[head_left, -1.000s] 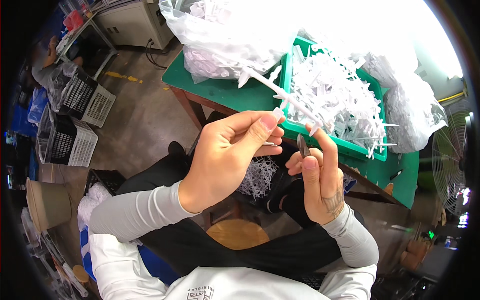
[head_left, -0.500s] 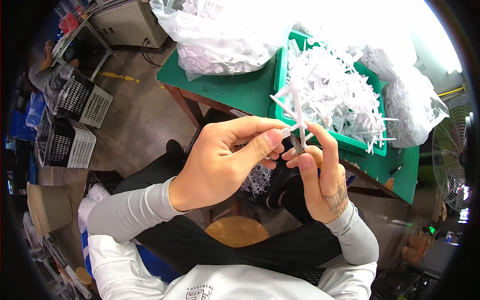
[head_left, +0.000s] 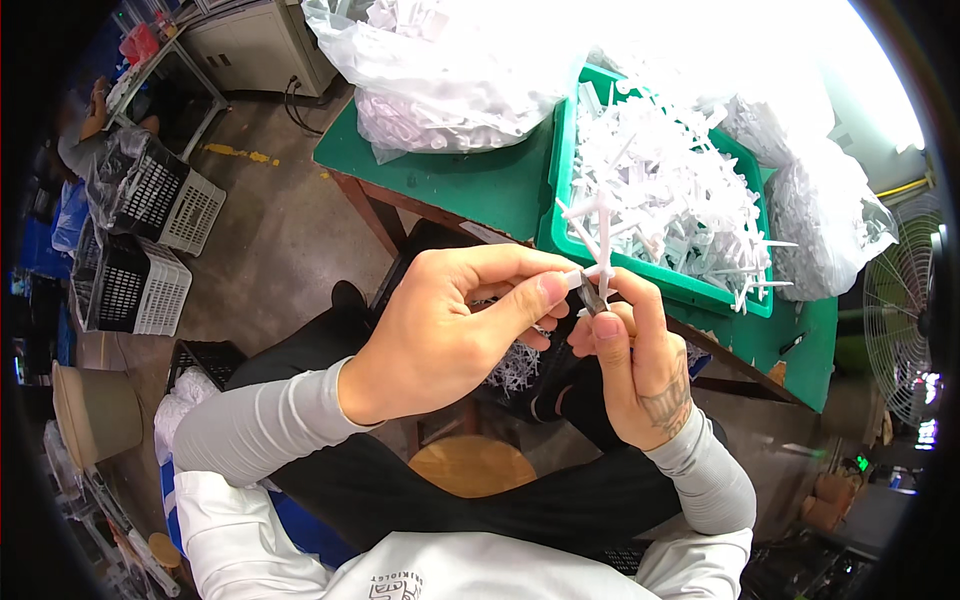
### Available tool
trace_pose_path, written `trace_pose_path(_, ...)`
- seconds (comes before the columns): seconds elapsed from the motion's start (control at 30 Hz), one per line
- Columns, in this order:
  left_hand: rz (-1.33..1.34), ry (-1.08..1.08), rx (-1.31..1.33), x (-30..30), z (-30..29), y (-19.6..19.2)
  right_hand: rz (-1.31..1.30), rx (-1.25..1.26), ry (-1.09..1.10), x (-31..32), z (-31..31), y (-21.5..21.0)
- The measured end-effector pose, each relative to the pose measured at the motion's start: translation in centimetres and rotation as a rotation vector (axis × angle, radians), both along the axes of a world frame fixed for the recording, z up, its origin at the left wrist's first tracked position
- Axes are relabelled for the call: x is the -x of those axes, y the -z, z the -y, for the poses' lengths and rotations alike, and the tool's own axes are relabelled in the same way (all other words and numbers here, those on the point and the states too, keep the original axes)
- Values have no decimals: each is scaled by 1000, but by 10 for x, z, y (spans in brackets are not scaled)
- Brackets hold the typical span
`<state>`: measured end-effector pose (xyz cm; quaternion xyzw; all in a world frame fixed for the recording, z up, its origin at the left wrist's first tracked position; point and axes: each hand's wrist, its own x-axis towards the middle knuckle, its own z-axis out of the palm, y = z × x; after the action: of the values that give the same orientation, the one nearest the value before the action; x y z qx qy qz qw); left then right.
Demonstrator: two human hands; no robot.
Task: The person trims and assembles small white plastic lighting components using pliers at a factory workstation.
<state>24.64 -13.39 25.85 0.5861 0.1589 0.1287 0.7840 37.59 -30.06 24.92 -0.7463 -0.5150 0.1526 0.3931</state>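
Between the thumb and index finger of my left hand (head_left: 450, 325) is one end of a white branched plastic piece (head_left: 604, 238). Its thin arms stick up in front of the green tray. My right hand (head_left: 640, 365) is closed on a small dark metal blade (head_left: 592, 296). The blade's tip lies against the joint of the plastic piece, close to my left fingertips. My right index finger is bent beside the same piece. The blade's lower part is hidden by my right fingers.
A green tray (head_left: 557, 215) heaped with white plastic pieces stands on the green table (head_left: 450, 190). Clear bags of white parts (head_left: 440, 110) flank it. Below my hands is a container of white scraps (head_left: 515, 368). A round wooden stool (head_left: 472, 466) is between my legs; a fan (head_left: 900, 310) stands right.
The plastic piece has come slightly lower and tilted more upright. My right hand has shifted a little left, bringing the blade up against the joint by my left fingertips.
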Motion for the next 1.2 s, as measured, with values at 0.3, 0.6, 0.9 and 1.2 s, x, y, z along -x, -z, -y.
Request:
trace_pose_path(0.3,-22,82,7,0,-8,5,-19,71,20,2,0,3)
trace_pose_path(0.6,-35,-48,27,-1,-24,-12,-114,89,7,-3,-4,5)
trace_pose_path(0.9,116,-459,-438,-101,-161,-85,242,539,-408,8,7,28)
trace_pose_path(1.2,-118,-566,-1519,-232,-240,-60,170,543,-551,12,5,41)
